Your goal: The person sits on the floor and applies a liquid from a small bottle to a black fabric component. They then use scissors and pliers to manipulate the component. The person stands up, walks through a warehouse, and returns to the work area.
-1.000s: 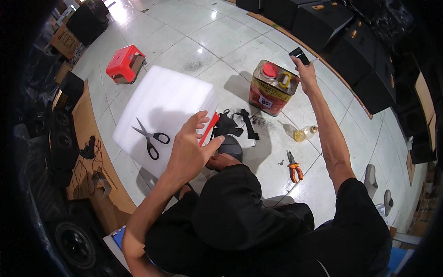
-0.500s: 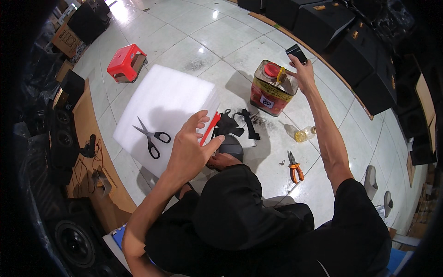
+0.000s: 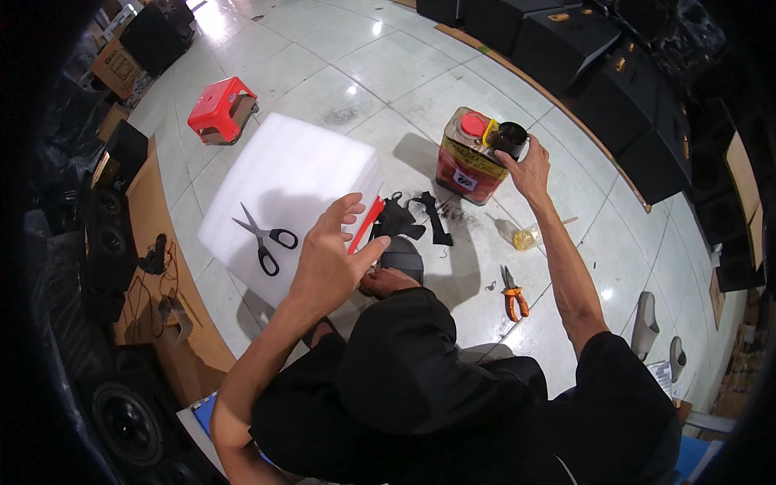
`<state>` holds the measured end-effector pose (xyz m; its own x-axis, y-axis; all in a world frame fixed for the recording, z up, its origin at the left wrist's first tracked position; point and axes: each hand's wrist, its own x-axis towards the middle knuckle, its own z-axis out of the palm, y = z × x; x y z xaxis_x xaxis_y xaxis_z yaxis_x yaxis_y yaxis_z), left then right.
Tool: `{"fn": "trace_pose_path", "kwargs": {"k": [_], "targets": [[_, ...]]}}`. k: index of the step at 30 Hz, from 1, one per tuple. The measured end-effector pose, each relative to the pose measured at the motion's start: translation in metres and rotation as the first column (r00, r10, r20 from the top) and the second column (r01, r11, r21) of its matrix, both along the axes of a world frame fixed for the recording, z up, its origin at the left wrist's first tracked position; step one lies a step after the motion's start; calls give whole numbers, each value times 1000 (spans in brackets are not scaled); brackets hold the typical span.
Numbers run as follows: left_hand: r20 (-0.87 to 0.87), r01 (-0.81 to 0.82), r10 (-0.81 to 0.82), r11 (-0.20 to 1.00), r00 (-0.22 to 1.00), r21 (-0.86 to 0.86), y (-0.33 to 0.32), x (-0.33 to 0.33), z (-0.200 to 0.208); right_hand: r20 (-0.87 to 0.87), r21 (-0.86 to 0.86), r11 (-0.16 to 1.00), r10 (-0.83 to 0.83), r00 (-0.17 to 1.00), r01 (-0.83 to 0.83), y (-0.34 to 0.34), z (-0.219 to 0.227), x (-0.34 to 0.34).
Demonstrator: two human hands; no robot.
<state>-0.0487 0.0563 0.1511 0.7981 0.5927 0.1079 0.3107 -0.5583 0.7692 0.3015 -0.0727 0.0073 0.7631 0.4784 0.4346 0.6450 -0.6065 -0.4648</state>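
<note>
My right hand [image 3: 527, 168] grips a small black cylindrical cup [image 3: 511, 133], its round dark mouth showing, at the right corner of the metal tin [image 3: 470, 168]. The tin is upright, with a red cap [image 3: 473, 124] and a yellow handle. My left hand [image 3: 327, 250] is held above the near edge of a white foam block [image 3: 299, 162], empty, thumb and fingers apart. Black-handled scissors [image 3: 265, 240] lie spread on the block. Beside it are black cut scraps [image 3: 400, 218] and a red strip-like piece [image 3: 366, 226].
Orange-handled pliers [image 3: 515, 299] and a small container of yellow liquid [image 3: 527, 237] are on the tiled floor right of my knees. A red stool [image 3: 222, 109] stands far left. Black speaker cabinets [image 3: 566, 44] line the right, more speakers [image 3: 129, 416] the left. Grey slippers [image 3: 644, 323] lie right.
My right hand has come nearer and left with the black cup, from beyond the tin's far right corner to its right side. The cup is turned differently. My left hand stays put.
</note>
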Motion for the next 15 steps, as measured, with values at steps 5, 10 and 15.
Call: {"fn": "trace_pose_path", "kwargs": {"k": [5, 10, 15], "targets": [[-16, -14, 14, 1000, 1000, 6, 0, -4, 1, -149, 50, 999, 27, 988, -20, 4, 4, -4], [-6, -1, 1, 1000, 1000, -4, -1, -2, 1, -162, 45, 998, 48, 986, -41, -1, 1, 3], [28, -22, 22, 999, 999, 25, 2, -5, -1, -173, 135, 991, 4, 985, 20, -16, -11, -6]]}}
